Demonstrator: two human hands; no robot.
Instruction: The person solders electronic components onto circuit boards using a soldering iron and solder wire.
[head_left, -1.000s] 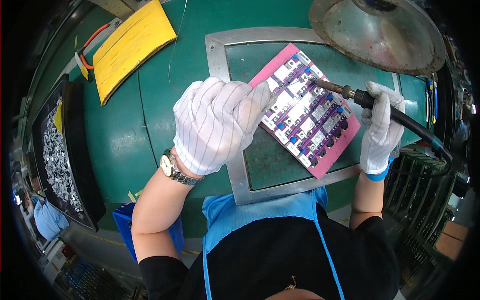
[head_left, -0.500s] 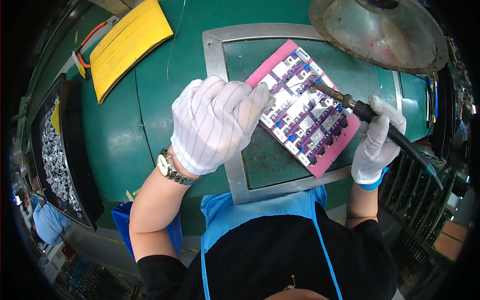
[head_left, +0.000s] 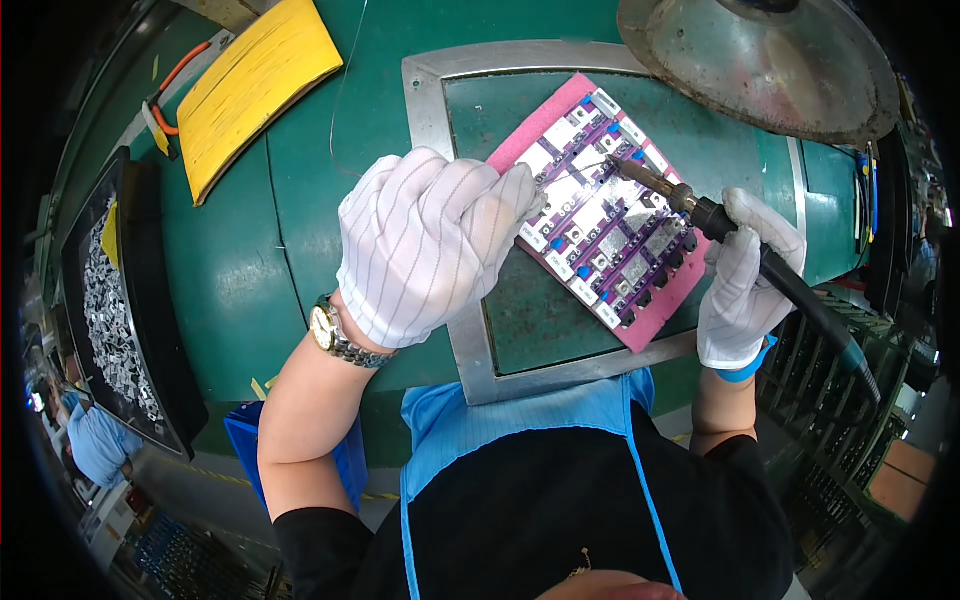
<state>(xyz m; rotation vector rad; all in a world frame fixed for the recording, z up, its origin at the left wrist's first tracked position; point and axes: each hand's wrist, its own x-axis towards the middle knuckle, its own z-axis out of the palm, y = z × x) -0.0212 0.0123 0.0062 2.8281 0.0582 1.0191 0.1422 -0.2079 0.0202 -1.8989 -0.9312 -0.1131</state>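
Purple circuit panel [head_left: 610, 205], packed with small white and grey parts, lies tilted on a pink pad [head_left: 548, 122] inside the metal-framed green mat [head_left: 470, 340] on the bench [head_left: 300, 200] in front of me. My left hand [head_left: 425, 245], in a white striped glove, covers the panel's near-left corner, so I cannot see what the fingertips pinch there; a thin wire seems to run from them toward the iron's tip, but it is too fine to be sure. My right hand [head_left: 745, 280], also gloved, is closed around the black handle of the soldering iron [head_left: 700, 210], whose tip rests on the panel's upper part; the cord end runs off to the lower right. A grey metal dish [head_left: 760, 60] crowds the top right, cut by the rim. Left of the frame the bench is bare green up to a yellow pad [head_left: 250, 85] and a dark tray of small metal parts [head_left: 115, 310]. My left wrist, wearing a watch [head_left: 335, 335], bends inward.
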